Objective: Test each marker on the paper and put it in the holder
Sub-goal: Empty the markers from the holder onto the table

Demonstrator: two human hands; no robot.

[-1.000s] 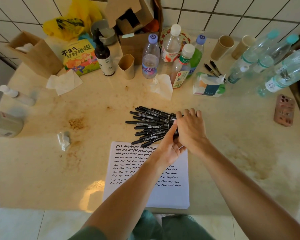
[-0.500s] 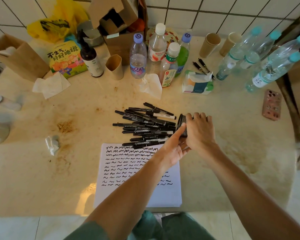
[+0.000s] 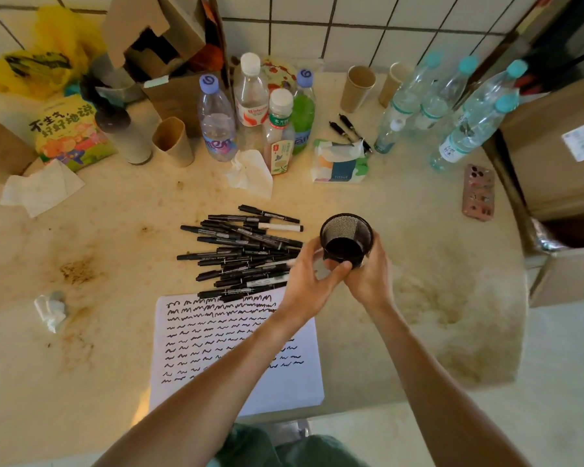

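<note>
Now both hands cup the holder point(image 3: 346, 238): right hand point(image 3: 368, 274) grips its side, left hand point(image 3: 305, 276) steadies. Set it upright, just beside the markers point(image 3: 243, 254), off the paper point(image 3: 236, 352).

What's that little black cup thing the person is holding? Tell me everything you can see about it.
It is a round holder of black wire mesh with a solid dark rim and a dark bottom. It stands upright with its mouth open toward the camera, and nothing shows inside it. It sits right of the pile of black markers and beyond the scribbled paper. Both hands touch its near side: the right hand grips it from the right, the left hand from the left. Whether it rests on the table cannot be told.
</note>
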